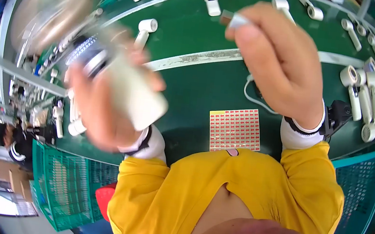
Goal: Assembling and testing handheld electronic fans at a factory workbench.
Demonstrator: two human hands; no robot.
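Note:
My left hand (100, 101), blurred by motion, is wrapped round a white handheld device (138, 99) with a dark ribbed band near its upper end. It looks like the small handheld fans lying about, but the blur hides its head. My right hand (283, 58) is raised over the green table, thumb and forefinger pinching a small piece (236, 21), whitish with a brown, partly see-through end; its kind cannot be told. A sheet of red arrow stickers (235, 131) lies flat on the table between my forearms, close to my body.
White handheld fans (363, 99) are heaped at the right; others, such as one fan (147, 27), lie across the green table (185, 98). Teal baskets (67, 182) stand at both sides. A large beige round thing (45, 15) blurs at upper left. Another person (13, 142) is far left.

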